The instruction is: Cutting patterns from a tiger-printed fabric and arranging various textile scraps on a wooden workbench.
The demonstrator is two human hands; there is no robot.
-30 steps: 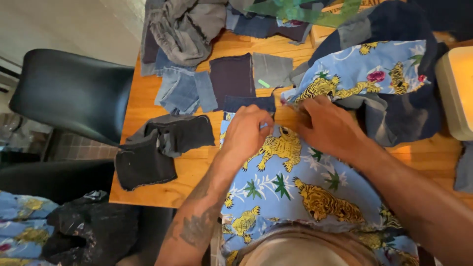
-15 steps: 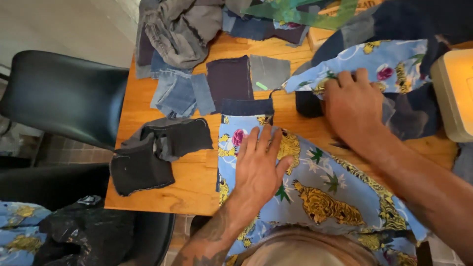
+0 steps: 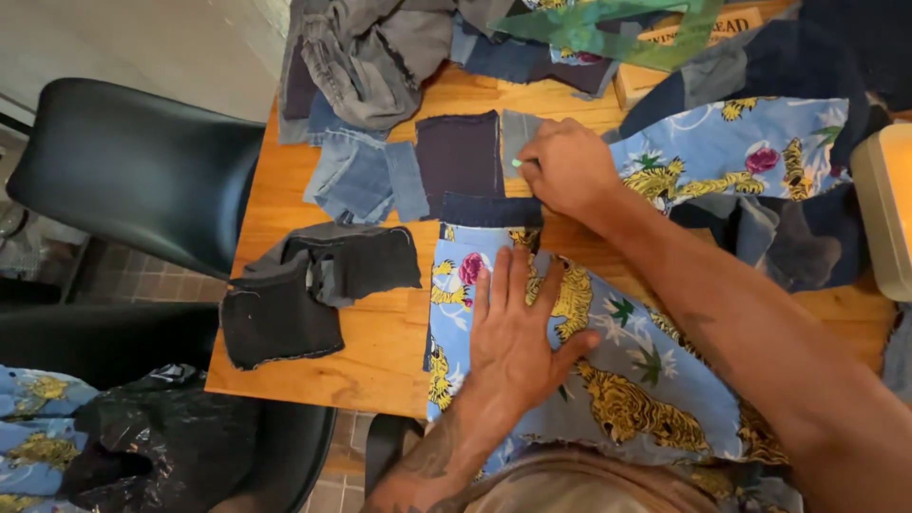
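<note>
My left hand (image 3: 518, 337) lies flat, fingers spread, on a light blue fabric printed with yellow tigers (image 3: 627, 399) at the table's near edge. My right hand (image 3: 565, 166) is curled at the far edge of that fabric, pinching a small pale green object (image 3: 518, 163) beside a grey denim patch (image 3: 516, 133). A dark navy patch (image 3: 461, 152) and a navy strip (image 3: 489, 211) lie just left of and below that hand. More tiger-print fabric (image 3: 750, 152) lies to its right.
Black fabric pieces (image 3: 304, 285) and light blue denim patches (image 3: 366, 176) lie on the wooden table (image 3: 380, 342) at left. A heap of grey and denim cloth (image 3: 370, 47) sits at the back. A black chair (image 3: 123, 161) stands left; a cream-coloured machine (image 3: 883, 209) is at the right edge.
My right hand moved left from the tiger fabric at right to the grey patch. My left hand went from beside the right hand to flat on the near tiger fabric.
</note>
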